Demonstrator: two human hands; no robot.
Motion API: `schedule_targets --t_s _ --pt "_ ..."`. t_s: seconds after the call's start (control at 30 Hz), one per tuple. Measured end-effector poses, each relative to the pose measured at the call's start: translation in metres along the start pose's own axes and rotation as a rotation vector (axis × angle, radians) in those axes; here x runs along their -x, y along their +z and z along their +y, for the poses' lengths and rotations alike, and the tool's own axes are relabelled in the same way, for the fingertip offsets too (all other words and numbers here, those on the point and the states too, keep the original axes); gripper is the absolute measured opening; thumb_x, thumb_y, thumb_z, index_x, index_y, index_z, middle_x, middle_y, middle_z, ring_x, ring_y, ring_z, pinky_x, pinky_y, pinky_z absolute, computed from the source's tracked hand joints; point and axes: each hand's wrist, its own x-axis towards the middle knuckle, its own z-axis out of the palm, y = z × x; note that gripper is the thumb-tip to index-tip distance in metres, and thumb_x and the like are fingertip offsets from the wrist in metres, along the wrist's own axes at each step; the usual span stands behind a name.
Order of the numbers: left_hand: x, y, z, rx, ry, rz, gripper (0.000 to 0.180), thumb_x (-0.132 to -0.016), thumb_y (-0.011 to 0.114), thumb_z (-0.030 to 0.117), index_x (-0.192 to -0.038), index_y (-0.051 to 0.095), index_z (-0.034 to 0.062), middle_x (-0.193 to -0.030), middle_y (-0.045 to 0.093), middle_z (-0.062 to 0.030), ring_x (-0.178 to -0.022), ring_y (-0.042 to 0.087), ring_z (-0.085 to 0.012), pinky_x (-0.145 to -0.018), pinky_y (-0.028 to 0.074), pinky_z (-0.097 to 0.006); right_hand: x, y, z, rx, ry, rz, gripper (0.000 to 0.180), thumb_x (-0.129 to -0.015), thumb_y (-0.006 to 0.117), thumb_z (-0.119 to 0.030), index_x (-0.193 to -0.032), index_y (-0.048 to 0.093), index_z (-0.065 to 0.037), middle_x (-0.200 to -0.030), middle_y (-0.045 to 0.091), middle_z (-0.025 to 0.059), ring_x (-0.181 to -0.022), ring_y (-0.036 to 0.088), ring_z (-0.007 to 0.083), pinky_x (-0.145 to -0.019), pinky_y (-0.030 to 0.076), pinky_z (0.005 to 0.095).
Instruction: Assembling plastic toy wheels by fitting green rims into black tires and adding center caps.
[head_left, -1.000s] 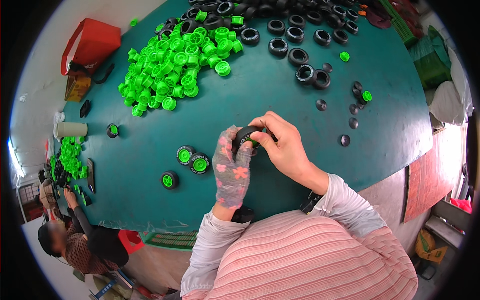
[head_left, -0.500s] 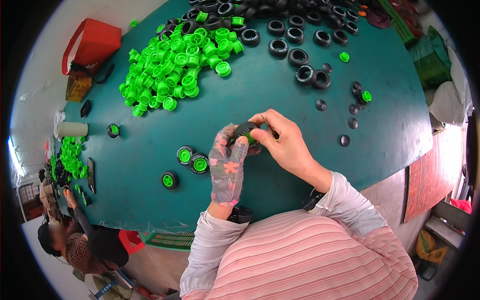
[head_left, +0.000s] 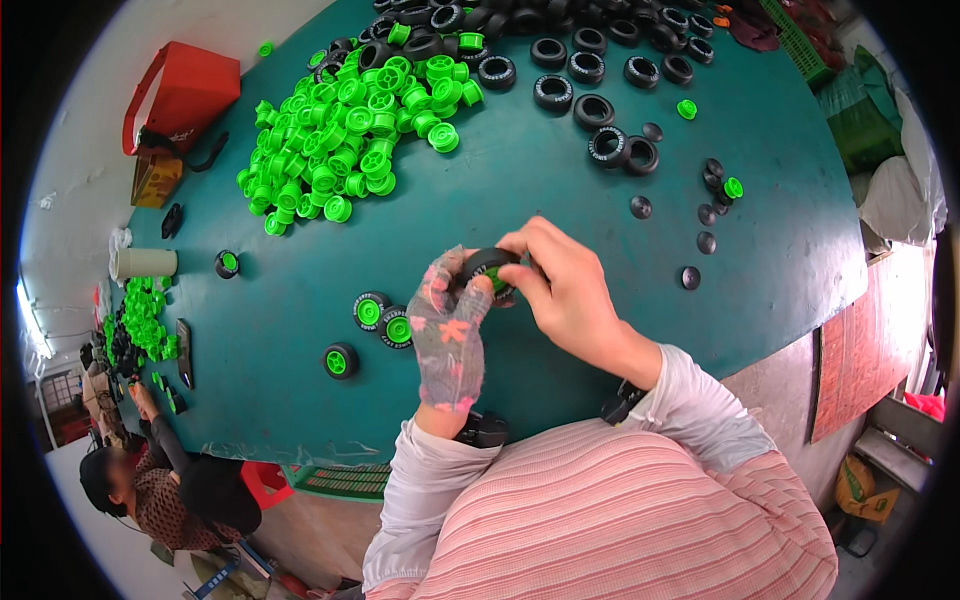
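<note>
Both my hands meet on one black tyre with a green hub (head_left: 490, 272) at mid-frame. My right hand (head_left: 565, 295) has its fingers (head_left: 530, 245) curled closed over the top; my gloved left hand (head_left: 448, 335) pinches it from the left, so neither is nearer. Its axle line seems to run roughly toward me. Just left lie three finished wheels (head_left: 372, 312) on the green counter (head_left: 560, 190), with the loose green hubs (head_left: 350, 150) and bare black tyres (head_left: 585, 75) in the upper frame.

Small assembly workshop: long green tabletop (head_left: 560, 200) heaped with bulk green wheel hubs (head_left: 340, 140) and black toy tyres (head_left: 590, 70), finished wheels (head_left: 370, 310) set aside, another worker (head_left: 150, 480) at a second pile (head_left: 140, 315).
</note>
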Motion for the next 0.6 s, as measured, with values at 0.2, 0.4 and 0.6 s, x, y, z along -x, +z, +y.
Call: schedule_targets --t_s 0.2,0.4,0.6 --pt "-0.008 -0.002 -0.019 0.262 -0.164 0.032 0.038 -0.097 0.064 0.005 -0.131 0.048 -0.0032 -0.116 0.063 -0.0114 -0.098 0.068 -0.0201 -0.080 0.063 -0.036 -0.023 -0.008 0.007 0.033 0.172 -0.146 0.023 -0.087 0.073 -0.016 -0.101 0.064 0.000 -0.093 0.064 0.0104 -0.069 0.060 0.0238 -0.064 0.048 0.0373" --pt "-0.009 -0.016 -0.018 -0.419 0.241 -0.052 0.035 -0.095 0.067 0.004 -0.127 0.056 -0.0042 -0.113 0.063 -0.0114 -0.097 0.066 -0.0168 -0.083 0.058 -0.029 -0.010 -0.004 0.002 0.079 0.003 -0.058 0.024 -0.087 0.074 -0.017 -0.104 0.065 -0.002 -0.092 0.063 0.0096 -0.064 0.057 0.0217 -0.061 0.045 0.0362" --pt "-0.003 -0.014 0.002 -0.237 0.025 -0.077 0.037 -0.095 0.068 0.008 -0.128 0.057 -0.0036 -0.115 0.066 -0.0094 -0.099 0.065 -0.0167 -0.087 0.057 -0.031 -0.009 -0.003 -0.003 -0.028 0.139 -0.100 0.023 -0.087 0.074 -0.012 -0.104 0.062 -0.003 -0.094 0.063 0.0081 -0.064 0.060 0.0217 -0.061 0.046 0.0356"
